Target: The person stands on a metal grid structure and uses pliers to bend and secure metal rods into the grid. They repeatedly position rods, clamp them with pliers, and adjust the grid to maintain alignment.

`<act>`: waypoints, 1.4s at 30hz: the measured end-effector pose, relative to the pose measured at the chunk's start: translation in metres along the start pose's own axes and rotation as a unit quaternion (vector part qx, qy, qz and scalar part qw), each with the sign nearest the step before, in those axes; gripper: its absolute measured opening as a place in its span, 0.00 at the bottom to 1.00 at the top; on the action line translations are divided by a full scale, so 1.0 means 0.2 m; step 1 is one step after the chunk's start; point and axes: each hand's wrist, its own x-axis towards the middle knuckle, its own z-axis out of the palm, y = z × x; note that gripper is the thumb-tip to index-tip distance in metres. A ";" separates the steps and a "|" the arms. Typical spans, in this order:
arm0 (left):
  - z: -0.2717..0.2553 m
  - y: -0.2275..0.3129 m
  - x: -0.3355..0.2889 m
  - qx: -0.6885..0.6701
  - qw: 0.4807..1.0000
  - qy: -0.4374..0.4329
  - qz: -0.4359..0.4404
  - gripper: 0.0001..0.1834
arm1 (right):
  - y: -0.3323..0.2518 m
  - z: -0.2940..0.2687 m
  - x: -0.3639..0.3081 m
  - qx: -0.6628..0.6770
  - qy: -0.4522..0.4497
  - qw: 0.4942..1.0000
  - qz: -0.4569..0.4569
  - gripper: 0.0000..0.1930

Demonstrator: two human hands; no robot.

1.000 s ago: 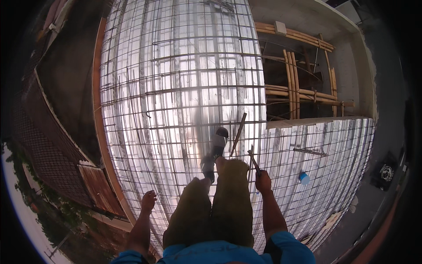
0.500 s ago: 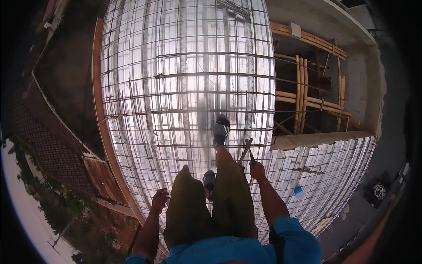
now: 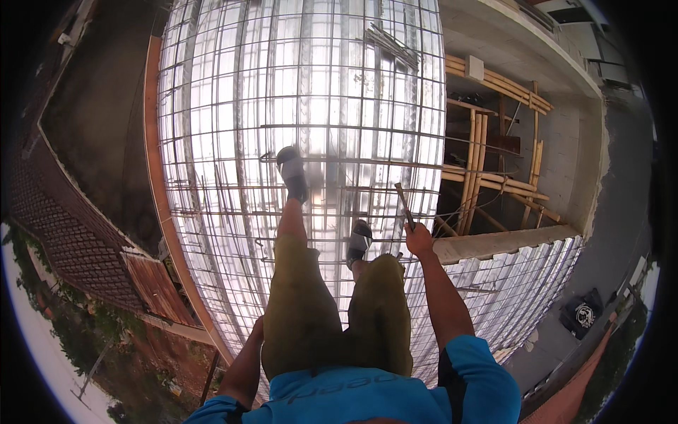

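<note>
My right hand [image 3: 419, 240] is closed around a slim, dark, bar-like hand tool [image 3: 405, 206]. Its narrow end points forward over the steel mesh; I cannot make out its exact kind. My left hand [image 3: 259, 330] hangs beside my left thigh, and its fingers are hidden by the trouser leg. Beneath me a grid of thin reinforcing bars [image 3: 339, 128] lies over shiny ribbed metal decking [image 3: 325, 63]. My left shoe [image 3: 291, 169] is farther forward on the grid than my right shoe [image 3: 359, 240].
A loose bundle of short bars [image 3: 392, 46] lies ahead on the mesh. To the right, an opening holds bamboo poles [image 3: 477, 166] behind a concrete edge [image 3: 505, 244]. An orange-brown border [image 3: 152, 120] runs along the left side, with a tiled roof [image 3: 56, 212] beyond it.
I have stepped forward, my left foot now leading. My right hand has moved forward with the tool. My left hand has dropped back beside the thigh, out of clear sight.
</note>
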 end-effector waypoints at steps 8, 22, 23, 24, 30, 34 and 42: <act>-0.28 1.67 0.25 0.096 0.976 0.106 0.165 0.24 | -0.42 0.09 0.28 -0.081 -0.018 0.995 0.047 0.24; -0.22 2.23 0.10 0.202 0.969 0.095 0.109 0.22 | -1.23 0.17 0.65 -0.015 -0.090 0.996 -0.025 0.22; -0.18 2.23 0.08 0.199 0.970 0.098 0.104 0.22 | -1.19 0.20 0.68 -0.017 -0.093 0.995 -0.013 0.23; -0.15 2.23 0.06 0.197 0.970 0.101 0.099 0.22 | -1.15 0.23 0.69 -0.017 -0.093 0.996 0.007 0.23; -0.14 2.12 -0.06 0.173 0.960 0.050 0.213 0.22 | -0.96 0.13 0.77 -0.014 -0.144 0.989 0.023 0.22; -0.17 2.10 -0.05 0.140 0.981 0.058 0.120 0.22 | -0.71 0.07 0.79 -0.038 -0.146 0.988 0.045 0.22; -0.27 2.37 0.11 0.221 0.968 0.070 0.093 0.22 | -0.50 -0.02 0.76 0.000 -0.074 0.989 0.125 0.21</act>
